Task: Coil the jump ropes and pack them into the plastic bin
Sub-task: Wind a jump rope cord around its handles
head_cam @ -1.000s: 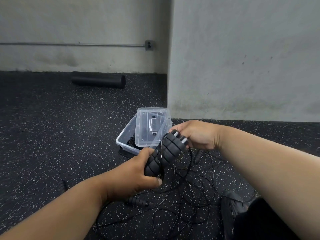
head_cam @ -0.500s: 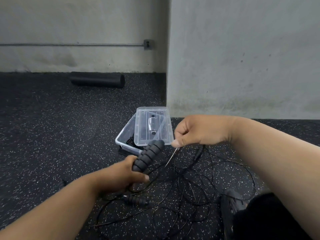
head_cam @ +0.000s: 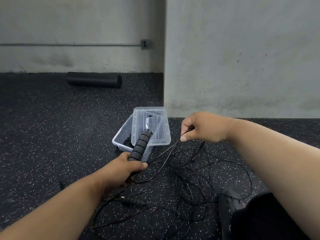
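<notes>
The person's left hand (head_cam: 121, 172) is wrapping its fingers and thumb around the lower end of a black ribbed jump rope handle (head_cam: 140, 146), so this grip is closing firmly on the handle. The handle is tilting up and away from the hand, its metal-tipped far end showing in front of the clear plastic bin (head_cam: 121, 135). The right hand (head_cam: 202, 127) is pinching a thin black rope cord (head_cam: 170, 149) between thumb and curled fingers, its grip tight on the cord, held above the floor to the right of the bin. From that pinch the cord is running down and left toward the left hand.

The bin is sitting on the dark speckled floor (head_cam: 52, 135) near the corner of a grey wall (head_cam: 242, 58). Its clear lid (head_cam: 155, 125) is lying askew across the top, leaving the near left part of the bin open, where something dark is showing inside.

A loose tangle of black rope (head_cam: 199, 184) is spreading over the floor below the right hand. Another black handle (head_cam: 135, 201) is lying on the floor just below the left hand, and a third handle (head_cam: 197, 152) is lying in the tangle under the right hand. A black foam roller (head_cam: 94, 81) is resting against the far wall. A black shoe (head_cam: 228, 205) is showing at the lower right.
</notes>
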Demonstrator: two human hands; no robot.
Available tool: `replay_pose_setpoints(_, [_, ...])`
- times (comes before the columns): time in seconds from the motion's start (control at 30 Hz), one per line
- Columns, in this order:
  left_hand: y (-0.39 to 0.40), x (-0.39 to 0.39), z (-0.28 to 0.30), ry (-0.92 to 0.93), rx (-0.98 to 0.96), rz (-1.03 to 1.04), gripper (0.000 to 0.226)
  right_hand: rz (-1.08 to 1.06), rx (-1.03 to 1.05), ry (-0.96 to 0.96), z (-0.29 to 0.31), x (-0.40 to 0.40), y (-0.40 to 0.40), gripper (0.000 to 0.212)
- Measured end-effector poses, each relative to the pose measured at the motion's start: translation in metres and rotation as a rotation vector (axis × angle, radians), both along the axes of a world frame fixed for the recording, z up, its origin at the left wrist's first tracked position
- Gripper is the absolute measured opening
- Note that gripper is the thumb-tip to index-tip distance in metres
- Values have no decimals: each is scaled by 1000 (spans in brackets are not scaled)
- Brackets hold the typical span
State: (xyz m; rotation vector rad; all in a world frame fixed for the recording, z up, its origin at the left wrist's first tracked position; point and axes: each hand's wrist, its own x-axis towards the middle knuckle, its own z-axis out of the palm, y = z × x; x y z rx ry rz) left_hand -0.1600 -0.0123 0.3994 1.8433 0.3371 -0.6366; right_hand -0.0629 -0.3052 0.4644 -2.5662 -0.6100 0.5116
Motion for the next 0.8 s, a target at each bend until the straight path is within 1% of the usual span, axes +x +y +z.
replay_pose_setpoints(0.1, [1,1,0,38,-93,65,38,-45,26,40,-5,5,-11,16])
replay_pose_setpoints(0.27, [-2,2,-2,60,-68,86,25,-49,56,63,-12,11,-15,19])
replay_pose_setpoints(0.33, [-2,3,-4,74,-82,129,21,-48,119,89,-11,12,-14,18])
replay_pose_setpoints(0.4, [0,5,-5,85,-86,169,18,-60,220,116,-10,13,-14,19])
replay_pose_setpoints(0.47, [4,5,-6,93,-72,180,15,-88,372,149,-9,14,-14,20])
replay_pose_setpoints(0.57, [9,4,-7,100,-112,165,12,-202,672,344,-12,16,-19,14])
replay_pose_setpoints(0.63, [9,4,-4,83,-167,165,12,-243,782,462,-14,18,-23,15])
replay_pose_setpoints(0.73, [9,4,1,28,-204,172,17,-231,790,519,-16,20,-28,16])
replay_pose_setpoints(0.8, [10,4,5,0,-234,153,22,-229,712,524,-17,22,-28,16])
